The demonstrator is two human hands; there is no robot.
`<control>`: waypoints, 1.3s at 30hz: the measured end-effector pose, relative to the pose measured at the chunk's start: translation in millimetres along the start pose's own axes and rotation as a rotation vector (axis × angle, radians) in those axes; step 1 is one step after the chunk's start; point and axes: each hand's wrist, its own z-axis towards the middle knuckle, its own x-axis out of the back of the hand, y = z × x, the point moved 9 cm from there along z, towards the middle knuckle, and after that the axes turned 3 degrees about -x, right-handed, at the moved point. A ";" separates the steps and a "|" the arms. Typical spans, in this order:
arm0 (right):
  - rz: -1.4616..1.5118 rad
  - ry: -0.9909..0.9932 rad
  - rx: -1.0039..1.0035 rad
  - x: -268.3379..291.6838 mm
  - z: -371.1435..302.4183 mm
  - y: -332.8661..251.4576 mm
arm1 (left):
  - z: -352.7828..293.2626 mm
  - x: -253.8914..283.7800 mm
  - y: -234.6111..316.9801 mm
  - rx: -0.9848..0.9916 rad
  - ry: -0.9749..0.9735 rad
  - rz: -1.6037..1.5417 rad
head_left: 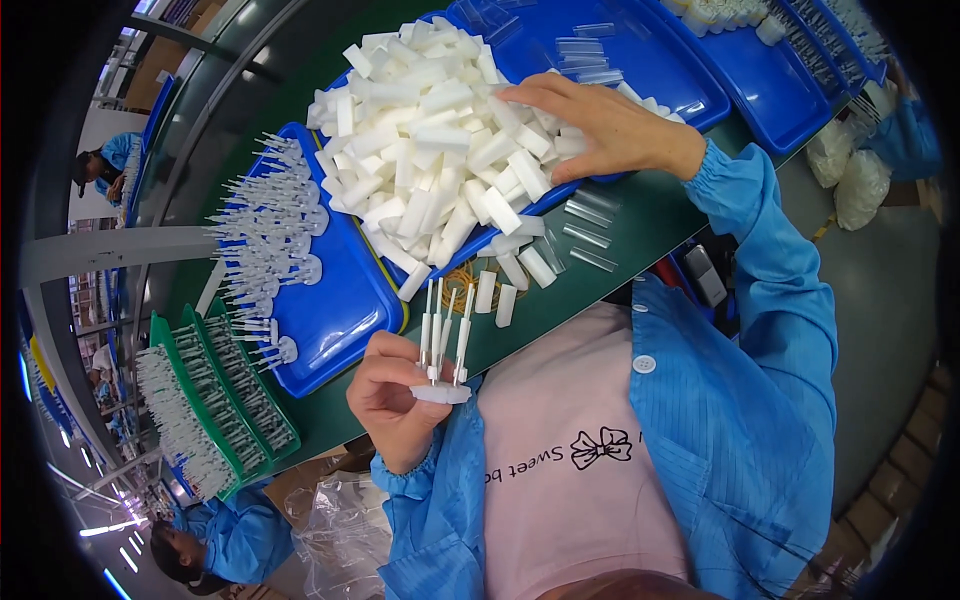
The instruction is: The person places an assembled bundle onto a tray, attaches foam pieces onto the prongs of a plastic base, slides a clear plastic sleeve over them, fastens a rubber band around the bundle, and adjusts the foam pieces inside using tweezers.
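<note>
Close to my chest, my left hand pinches the white plastic base of a small part with several upright needle-like pins, held pins up. My right hand reaches over the right side of a big heap of white foam blocks. Its thumb and index finger are wide apart at the blocks, with none seen between them. Below the heap, a few loose foam blocks lie near yellow rubber bands. Short clear tubes rest on the green table just below my right wrist.
Left of the heap, a blue tray carries many white pinned parts. Green racks filled with pinned pieces stand at the table's left end. Another blue tray with clear tubes sits behind my right hand. Blue-clad people are nearby.
</note>
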 end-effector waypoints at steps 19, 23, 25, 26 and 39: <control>0.061 0.169 0.014 3.0 23.1 27.2 | 0.6 9.7 -6.3 0.019 0.070 -0.036; 0.167 0.262 0.028 24.4 21.8 30.0 | 5.0 10.3 -1.3 -0.068 0.019 0.064; 0.359 0.263 -0.131 30.2 22.5 29.9 | 5.1 19.7 -2.9 -0.087 0.050 0.069; 0.294 0.332 -0.077 37.4 21.9 14.1 | 5.2 23.1 -3.4 -0.093 0.078 0.072; -0.177 0.130 0.528 -54.1 8.8 -161.9 | 6.2 41.1 1.2 -0.128 0.243 -0.068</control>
